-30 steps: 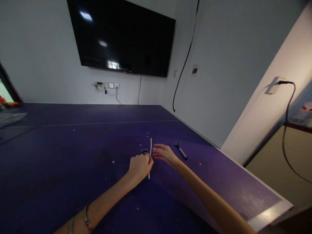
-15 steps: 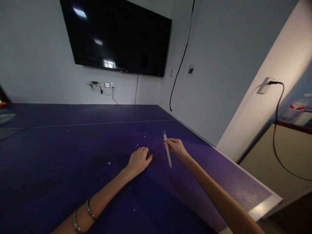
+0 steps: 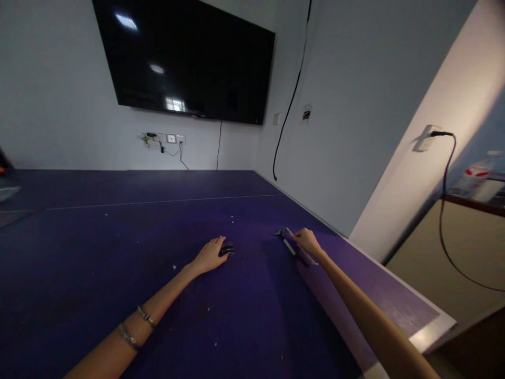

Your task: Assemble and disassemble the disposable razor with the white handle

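Observation:
My left hand (image 3: 209,256) rests on the purple tabletop, its fingers curled around a small black object (image 3: 228,249) with a shiny clear part. What that object is I cannot make out. Further right, my right hand (image 3: 308,241) pinches a slim, pale, translucent tube (image 3: 310,258), tilted with its far end toward the upper left. Just left of the tube lies what looks like a razor (image 3: 290,246), with a dark, green-edged head and a pale handle. My right fingers do not touch it.
White specks (image 3: 174,267) are scattered over the purple tabletop (image 3: 118,252). A wall borders its right side, with a black cable (image 3: 292,100) hanging down. A large television (image 3: 189,63) hangs at the back above sockets (image 3: 171,139). A bottle (image 3: 478,171) stands far right.
My right hand has moved right with the tube, which now lies more slanted. The razor-like thing now shows on the table. My left hand has shifted left, and the black object is visible in it.

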`<state>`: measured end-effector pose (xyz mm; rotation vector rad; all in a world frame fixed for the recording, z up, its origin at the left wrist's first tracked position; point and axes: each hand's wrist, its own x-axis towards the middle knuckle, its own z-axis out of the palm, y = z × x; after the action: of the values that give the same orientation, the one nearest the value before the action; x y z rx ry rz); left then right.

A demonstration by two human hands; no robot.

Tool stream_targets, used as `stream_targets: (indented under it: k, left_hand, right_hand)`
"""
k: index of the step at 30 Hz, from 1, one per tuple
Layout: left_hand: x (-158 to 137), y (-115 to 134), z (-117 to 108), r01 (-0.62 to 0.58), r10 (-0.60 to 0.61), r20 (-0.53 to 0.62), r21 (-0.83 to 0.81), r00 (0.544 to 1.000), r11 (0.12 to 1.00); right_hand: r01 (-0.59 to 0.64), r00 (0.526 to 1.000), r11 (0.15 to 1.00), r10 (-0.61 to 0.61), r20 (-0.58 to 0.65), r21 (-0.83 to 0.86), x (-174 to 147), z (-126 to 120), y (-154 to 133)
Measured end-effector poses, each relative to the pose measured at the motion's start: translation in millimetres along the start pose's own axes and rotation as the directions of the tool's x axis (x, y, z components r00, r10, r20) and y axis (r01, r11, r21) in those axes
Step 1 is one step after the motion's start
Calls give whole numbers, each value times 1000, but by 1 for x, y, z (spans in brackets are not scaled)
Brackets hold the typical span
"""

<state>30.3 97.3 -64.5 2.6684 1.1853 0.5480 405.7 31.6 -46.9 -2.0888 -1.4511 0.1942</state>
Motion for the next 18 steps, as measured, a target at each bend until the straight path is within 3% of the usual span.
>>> stream_targets:
  k: [7, 18]
  left_hand:
    - [2, -4, 2, -28, 27, -21, -61, 999, 998]
    - [1, -6, 4, -34, 28, -40, -155, 999, 987]
  right_hand:
    - [19, 999, 994, -14, 49, -111, 7, 13, 5]
    - [68, 996, 982, -57, 68, -176, 3, 12, -2]
